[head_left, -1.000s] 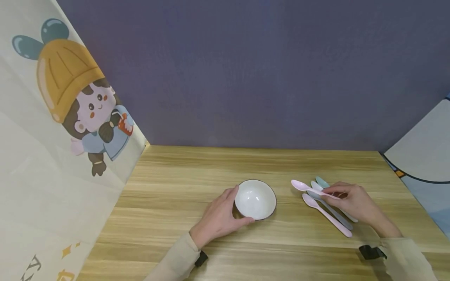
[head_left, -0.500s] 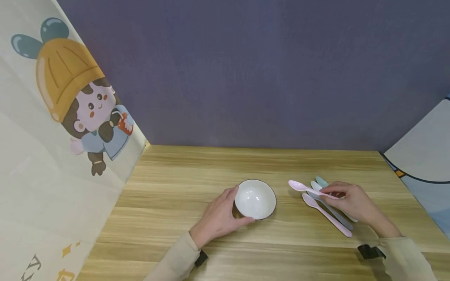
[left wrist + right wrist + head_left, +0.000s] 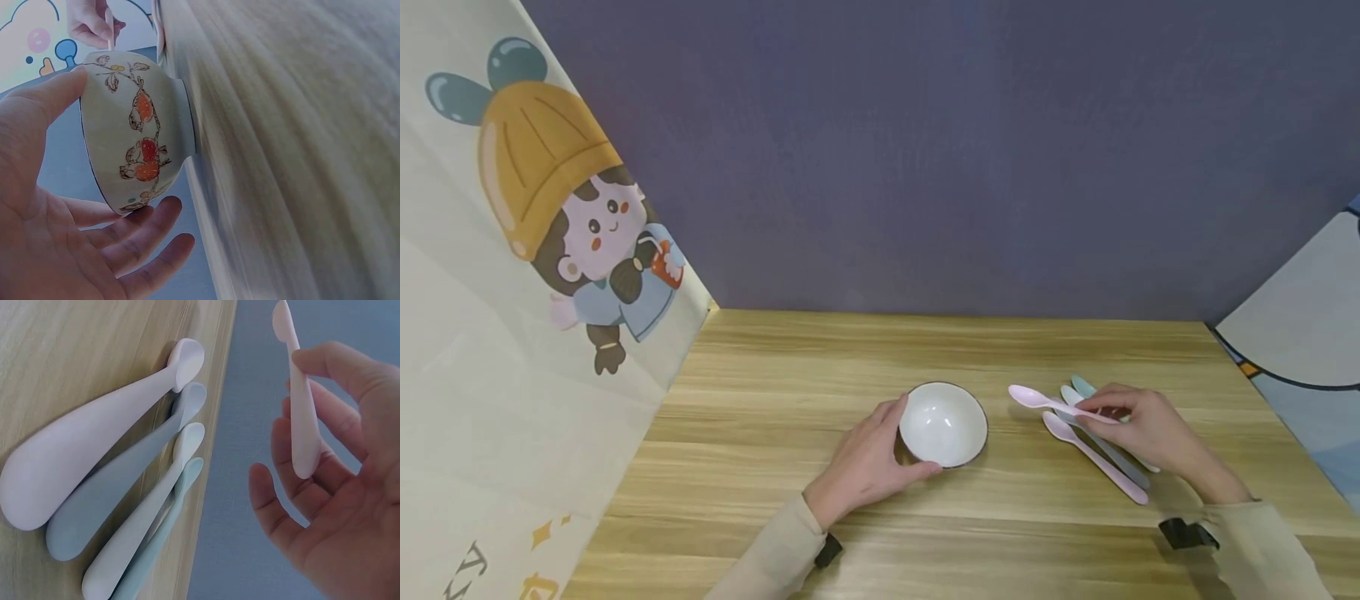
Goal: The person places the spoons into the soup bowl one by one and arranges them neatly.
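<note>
A white bowl (image 3: 943,425) with a dark rim stands upright on the table. My left hand (image 3: 868,458) holds its near left side between thumb and fingers; birds on a branch decorate its outer wall in the left wrist view. To the right, my right hand (image 3: 1157,429) pinches a pale pink spoon (image 3: 303,425) by its handle, raised over the other spoons, its scoop end toward the bowl. Below it, side by side on the table, lie a second pink spoon (image 3: 1101,462), a grey-blue spoon (image 3: 119,481), a white spoon (image 3: 140,528) and a green spoon (image 3: 150,553).
The wood-grain table (image 3: 760,400) meets a dark blue-grey wall (image 3: 910,167) at the back. On the left stands a pale panel (image 3: 467,400) with a cartoon figure; another printed panel (image 3: 1307,317) borders the right side. Black straps (image 3: 1187,533) show at both wrists.
My right hand has carried the pink spoon slightly left, nearer the bowl. The left hand and the bowl stay almost where they were.
</note>
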`<action>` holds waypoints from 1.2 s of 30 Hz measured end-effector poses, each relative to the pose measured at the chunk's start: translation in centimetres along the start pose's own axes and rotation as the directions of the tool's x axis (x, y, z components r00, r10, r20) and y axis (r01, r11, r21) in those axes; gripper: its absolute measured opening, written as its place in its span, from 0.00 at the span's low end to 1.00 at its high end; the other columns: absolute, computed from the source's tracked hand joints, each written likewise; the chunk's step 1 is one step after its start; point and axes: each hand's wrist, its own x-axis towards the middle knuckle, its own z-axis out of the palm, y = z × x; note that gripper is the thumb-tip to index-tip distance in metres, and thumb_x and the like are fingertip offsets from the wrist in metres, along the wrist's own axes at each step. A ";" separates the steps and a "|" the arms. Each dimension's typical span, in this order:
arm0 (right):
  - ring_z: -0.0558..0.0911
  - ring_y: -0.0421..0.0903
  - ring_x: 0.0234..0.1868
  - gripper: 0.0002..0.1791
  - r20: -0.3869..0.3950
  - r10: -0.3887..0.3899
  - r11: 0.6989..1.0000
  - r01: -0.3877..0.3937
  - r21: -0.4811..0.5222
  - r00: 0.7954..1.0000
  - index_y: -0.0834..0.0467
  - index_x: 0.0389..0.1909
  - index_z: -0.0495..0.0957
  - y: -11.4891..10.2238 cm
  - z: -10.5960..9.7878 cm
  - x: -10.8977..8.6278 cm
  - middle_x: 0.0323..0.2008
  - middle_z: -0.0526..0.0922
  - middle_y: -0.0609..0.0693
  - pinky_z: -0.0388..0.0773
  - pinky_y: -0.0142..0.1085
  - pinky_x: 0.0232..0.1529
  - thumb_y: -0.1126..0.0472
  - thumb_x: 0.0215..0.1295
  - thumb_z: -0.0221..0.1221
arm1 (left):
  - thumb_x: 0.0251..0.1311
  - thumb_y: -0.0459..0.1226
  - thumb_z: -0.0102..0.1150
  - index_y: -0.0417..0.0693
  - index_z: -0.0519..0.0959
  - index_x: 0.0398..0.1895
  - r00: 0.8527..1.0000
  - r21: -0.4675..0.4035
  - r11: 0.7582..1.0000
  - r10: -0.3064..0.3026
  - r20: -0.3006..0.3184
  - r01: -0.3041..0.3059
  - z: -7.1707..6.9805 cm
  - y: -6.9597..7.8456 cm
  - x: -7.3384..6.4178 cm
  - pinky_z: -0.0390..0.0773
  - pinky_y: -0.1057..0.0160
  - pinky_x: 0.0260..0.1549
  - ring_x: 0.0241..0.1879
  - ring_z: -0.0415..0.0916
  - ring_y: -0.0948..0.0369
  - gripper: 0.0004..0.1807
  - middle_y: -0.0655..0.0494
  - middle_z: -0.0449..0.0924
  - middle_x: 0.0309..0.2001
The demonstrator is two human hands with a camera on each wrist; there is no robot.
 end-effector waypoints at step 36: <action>0.81 0.33 0.34 0.08 0.082 0.059 0.989 -0.069 0.132 0.995 0.48 0.40 0.92 -3.9 0.6 0.3 0.38 0.89 0.42 0.80 0.30 0.32 0.62 0.63 0.75 | 0.56 0.64 0.75 0.45 0.59 0.85 1.000 -0.068 0.998 0.013 0.022 -0.011 0.1 0.0 -0.3 0.73 0.39 0.72 0.75 0.70 0.44 0.61 0.44 0.68 0.78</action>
